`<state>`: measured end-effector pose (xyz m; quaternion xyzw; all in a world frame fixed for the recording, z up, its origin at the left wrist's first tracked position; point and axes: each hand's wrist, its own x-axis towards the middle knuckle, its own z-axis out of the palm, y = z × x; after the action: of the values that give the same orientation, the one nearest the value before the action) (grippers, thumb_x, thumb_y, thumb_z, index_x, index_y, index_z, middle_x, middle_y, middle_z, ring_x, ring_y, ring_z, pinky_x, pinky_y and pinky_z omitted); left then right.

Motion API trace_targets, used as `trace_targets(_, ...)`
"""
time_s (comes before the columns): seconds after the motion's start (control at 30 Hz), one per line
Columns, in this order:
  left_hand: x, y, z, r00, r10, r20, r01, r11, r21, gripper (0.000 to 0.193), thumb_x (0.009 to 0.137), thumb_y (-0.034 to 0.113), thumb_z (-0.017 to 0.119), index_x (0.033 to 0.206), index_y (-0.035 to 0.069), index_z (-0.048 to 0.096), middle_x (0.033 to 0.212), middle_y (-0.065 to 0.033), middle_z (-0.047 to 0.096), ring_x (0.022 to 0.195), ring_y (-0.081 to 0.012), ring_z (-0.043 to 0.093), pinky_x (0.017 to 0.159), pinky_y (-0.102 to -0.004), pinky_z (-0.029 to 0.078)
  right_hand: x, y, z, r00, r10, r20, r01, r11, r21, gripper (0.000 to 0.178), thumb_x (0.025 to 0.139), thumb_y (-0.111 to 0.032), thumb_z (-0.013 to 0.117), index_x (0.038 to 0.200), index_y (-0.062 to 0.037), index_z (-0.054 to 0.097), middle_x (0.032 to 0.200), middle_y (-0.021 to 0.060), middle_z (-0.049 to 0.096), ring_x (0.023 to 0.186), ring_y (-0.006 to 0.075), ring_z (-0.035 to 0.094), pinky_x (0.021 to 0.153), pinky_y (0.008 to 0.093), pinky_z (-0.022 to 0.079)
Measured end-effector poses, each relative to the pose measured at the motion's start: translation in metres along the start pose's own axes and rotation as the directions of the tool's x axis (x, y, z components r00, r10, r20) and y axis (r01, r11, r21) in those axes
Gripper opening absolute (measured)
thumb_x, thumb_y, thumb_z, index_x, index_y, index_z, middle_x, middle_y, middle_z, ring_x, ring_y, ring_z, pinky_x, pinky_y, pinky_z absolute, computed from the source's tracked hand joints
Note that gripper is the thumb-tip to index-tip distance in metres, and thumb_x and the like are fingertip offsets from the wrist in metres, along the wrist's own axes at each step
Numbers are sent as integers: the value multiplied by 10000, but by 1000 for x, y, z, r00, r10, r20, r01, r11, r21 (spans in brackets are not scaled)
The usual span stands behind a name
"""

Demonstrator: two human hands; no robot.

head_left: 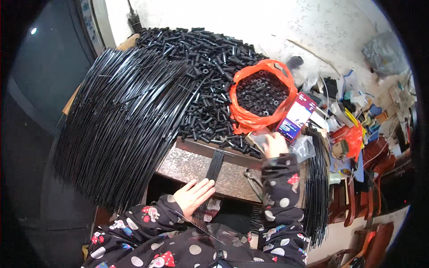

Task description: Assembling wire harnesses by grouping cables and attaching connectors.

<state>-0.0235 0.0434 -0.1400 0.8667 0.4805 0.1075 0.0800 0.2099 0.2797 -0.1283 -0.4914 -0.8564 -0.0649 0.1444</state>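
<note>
The person's left hand (pixel 193 195) lies flat on a small bundle of thin black rods (pixel 213 167), with the fingers spread and pressed down on it. The rods are straight, glossy and very thin, and they lie side by side in a narrow band across a speckled stone slab (pixel 187 166). The bundle runs over the near edge of the slab toward the person's lap.

The right hand (pixel 274 144) is at the far right corner of the slab, beside a phone (pixel 296 116) with a lit screen. Its fingers are curled, but I cannot tell what they pinch.

To the left of the slab a big fan of long black rods (pixel 120 120) spreads out and hangs over the edge. Behind the slab is a heap of short black tubes (pixel 201 67), and an orange plastic bag (pixel 250 118) full of small black rings stands open. To the right of the slab another bunch of black rods (pixel 317 187) hangs down. Only the middle of the slab is free room; all its sides are crowded.
</note>
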Motion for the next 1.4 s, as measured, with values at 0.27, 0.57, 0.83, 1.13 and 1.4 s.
trace_targets(0.27, 0, 1, -9, 998, -35, 47, 38, 998, -57, 677, 665, 203, 522, 1282, 11, 320, 1347, -155, 300, 1239, -271, 312, 975, -415, 274, -4, 9, 0, 985, -113, -130, 132, 980, 149, 73, 678, -119, 638, 723, -67, 614, 730, 83, 521, 730, 262, 516, 663, 349, 427)
trace_targets(0.57, 0, 2, -13, 997, -47, 68, 56, 990, -128, 704, 650, 216, 536, 1285, 10, 312, 1353, -156, 287, 1249, -269, 296, 978, -422, 269, -21, -77, 11, 969, -228, -98, 248, 860, 445, 70, 728, -71, 565, 796, -79, 582, 728, 95, 510, 672, 286, 550, 586, 337, 443)
trace_targets(0.83, -2, -1, -2, 999, -21, 50, 24, 998, -63, 862, 556, 333, 626, 1281, -5, 303, 1351, -165, 282, 1255, -278, 278, 985, -425, 251, -23, -71, 10, 969, -245, -26, 234, 884, 404, 85, 717, -66, 571, 799, -78, 585, 707, 100, 496, 653, 295, 544, 576, 356, 438)
trace_targets(1.13, -2, 0, -4, 999, -24, 39, 26, 997, -67, 679, 672, 209, 517, 1288, 13, 308, 1358, -144, 288, 1257, -268, 286, 981, -427, 271, -21, -73, 10, 969, -246, -8, 227, 884, 408, 102, 708, -53, 571, 804, -78, 595, 715, 103, 503, 662, 298, 551, 587, 360, 447)
trace_targets(1.4, -3, 0, -8, 999, -31, 33, 34, 994, -100, 659, 687, 218, 508, 1283, 13, 317, 1356, -144, 291, 1257, -260, 288, 984, -423, 270, -20, -76, 9, 973, -231, 2, 209, 884, 418, 107, 704, -57, 579, 806, -82, 602, 712, 106, 507, 659, 302, 551, 586, 364, 448)
